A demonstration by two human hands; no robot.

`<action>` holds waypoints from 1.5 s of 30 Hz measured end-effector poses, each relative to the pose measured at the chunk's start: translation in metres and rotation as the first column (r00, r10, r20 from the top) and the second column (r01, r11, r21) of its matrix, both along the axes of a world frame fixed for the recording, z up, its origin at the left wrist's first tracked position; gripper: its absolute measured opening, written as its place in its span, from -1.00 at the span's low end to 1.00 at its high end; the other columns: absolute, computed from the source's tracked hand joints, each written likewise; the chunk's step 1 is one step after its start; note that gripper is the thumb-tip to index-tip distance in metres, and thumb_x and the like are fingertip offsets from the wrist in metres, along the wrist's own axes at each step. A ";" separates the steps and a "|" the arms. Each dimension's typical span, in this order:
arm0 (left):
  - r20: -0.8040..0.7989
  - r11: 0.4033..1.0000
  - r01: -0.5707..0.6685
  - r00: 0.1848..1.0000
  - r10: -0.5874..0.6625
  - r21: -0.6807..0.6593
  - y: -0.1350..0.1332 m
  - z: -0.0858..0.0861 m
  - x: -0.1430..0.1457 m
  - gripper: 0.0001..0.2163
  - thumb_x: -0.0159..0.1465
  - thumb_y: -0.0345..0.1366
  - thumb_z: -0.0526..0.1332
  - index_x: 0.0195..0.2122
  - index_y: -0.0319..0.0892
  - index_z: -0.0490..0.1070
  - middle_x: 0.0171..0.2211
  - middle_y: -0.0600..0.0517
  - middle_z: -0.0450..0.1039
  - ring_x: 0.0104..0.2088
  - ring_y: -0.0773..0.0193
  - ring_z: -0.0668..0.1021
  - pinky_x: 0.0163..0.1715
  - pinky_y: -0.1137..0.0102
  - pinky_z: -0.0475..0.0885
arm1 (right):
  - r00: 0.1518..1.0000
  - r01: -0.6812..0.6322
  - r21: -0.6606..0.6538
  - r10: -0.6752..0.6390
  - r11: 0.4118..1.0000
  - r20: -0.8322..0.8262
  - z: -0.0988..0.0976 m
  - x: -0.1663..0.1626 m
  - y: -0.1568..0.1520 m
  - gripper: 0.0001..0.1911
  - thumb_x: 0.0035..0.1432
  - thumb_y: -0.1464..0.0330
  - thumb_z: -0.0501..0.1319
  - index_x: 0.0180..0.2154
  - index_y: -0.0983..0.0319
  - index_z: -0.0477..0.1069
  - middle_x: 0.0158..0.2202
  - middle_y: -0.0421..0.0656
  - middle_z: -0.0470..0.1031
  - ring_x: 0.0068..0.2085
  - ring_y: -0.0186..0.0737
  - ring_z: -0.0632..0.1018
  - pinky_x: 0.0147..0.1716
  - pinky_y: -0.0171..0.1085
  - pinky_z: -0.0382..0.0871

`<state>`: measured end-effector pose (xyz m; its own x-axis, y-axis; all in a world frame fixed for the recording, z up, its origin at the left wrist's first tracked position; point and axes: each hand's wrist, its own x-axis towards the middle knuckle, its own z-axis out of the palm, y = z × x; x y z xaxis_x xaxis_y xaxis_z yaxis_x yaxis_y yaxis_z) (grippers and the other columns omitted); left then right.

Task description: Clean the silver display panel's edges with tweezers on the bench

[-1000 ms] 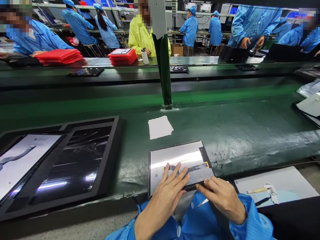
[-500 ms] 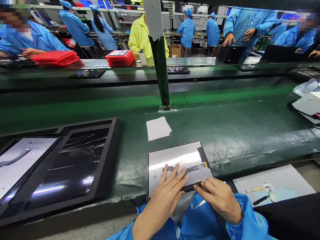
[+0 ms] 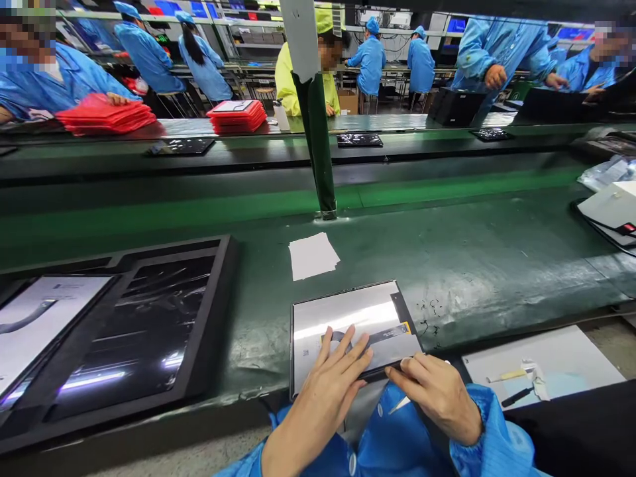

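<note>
A display panel (image 3: 342,301) with a silvery back and dark rim lies at the near edge of the green bench. An orange-edged flex cable (image 3: 392,332) runs across its back. My left hand (image 3: 330,381) rests on the panel, fingers stretched out and spread over part of the cable. At the panel's near right edge, the fingers of my right hand (image 3: 434,391) are closed, with fingertips against the rim. A thin, pale, pointed tool (image 3: 399,405) sticks out below that hand; most of it is hidden by the palm.
On the left, a black foam tray (image 3: 226,285) holds another panel (image 3: 54,311) with a cable. White sheets (image 3: 313,256) lie beyond my panel. A white board (image 3: 556,354) with small tools is at right. A green-wrapped post (image 3: 320,146) rises mid-bench; co-workers sit beyond the conveyor.
My hands and the panel stay nearly still. Across the line, the person in yellow has leaned right, and a blue-sleeved co-worker has moved both hands away from the black box.
</note>
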<state>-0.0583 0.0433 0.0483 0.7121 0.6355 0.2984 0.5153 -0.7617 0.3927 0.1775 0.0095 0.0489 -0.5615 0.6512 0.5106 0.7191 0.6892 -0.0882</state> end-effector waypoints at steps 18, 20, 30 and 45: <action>0.013 1.000 0.005 1.000 -0.006 0.024 0.001 0.004 0.001 -0.57 0.39 -0.50 0.07 0.27 -0.14 0.19 0.24 -0.12 0.33 0.32 0.02 0.23 0.24 -0.21 0.14 | 1.000 -0.015 0.056 0.013 0.998 0.025 0.006 0.001 0.001 -0.67 0.43 0.51 -0.05 -0.16 0.32 0.49 -0.43 -0.16 0.51 -0.45 -0.30 0.40 -0.49 -0.27 0.21; 0.018 1.000 0.002 1.000 -0.002 0.029 0.001 0.004 0.001 -0.57 0.39 -0.50 0.06 0.27 -0.14 0.19 0.24 -0.12 0.34 0.32 0.02 0.22 0.24 -0.21 0.14 | 1.000 -0.022 0.064 0.021 0.998 0.021 0.006 0.000 0.001 -0.68 0.43 0.51 -0.04 -0.17 0.32 0.50 -0.43 -0.16 0.52 -0.45 -0.30 0.40 -0.49 -0.26 0.21; 0.019 1.000 0.004 1.000 -0.005 0.031 0.002 0.003 0.000 -0.56 0.39 -0.50 0.07 0.29 -0.13 0.17 0.24 -0.12 0.33 0.32 0.03 0.22 0.26 -0.19 0.11 | 0.999 -0.046 0.071 0.044 0.996 0.024 0.005 0.000 0.003 -0.74 0.41 0.51 0.01 -0.16 0.33 0.49 -0.45 -0.19 0.50 -0.47 -0.29 0.40 -0.52 -0.25 0.18; -0.020 0.999 0.021 1.000 -0.020 0.028 0.002 0.000 -0.002 -0.56 0.40 -0.48 0.07 0.29 -0.16 0.14 0.26 -0.14 0.31 0.33 -0.03 0.21 0.21 -0.27 0.14 | 1.000 -0.023 0.046 0.022 0.999 0.012 0.003 0.000 0.003 -0.72 0.42 0.51 0.00 -0.16 0.34 0.49 -0.45 -0.18 0.49 -0.45 -0.29 0.39 -0.49 -0.26 0.20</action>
<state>-0.0600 0.0456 0.0485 0.7307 0.6122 0.3020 0.5066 -0.7828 0.3612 0.1774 0.0121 0.0520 -0.5820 0.6139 0.5332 0.7040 0.7086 -0.0474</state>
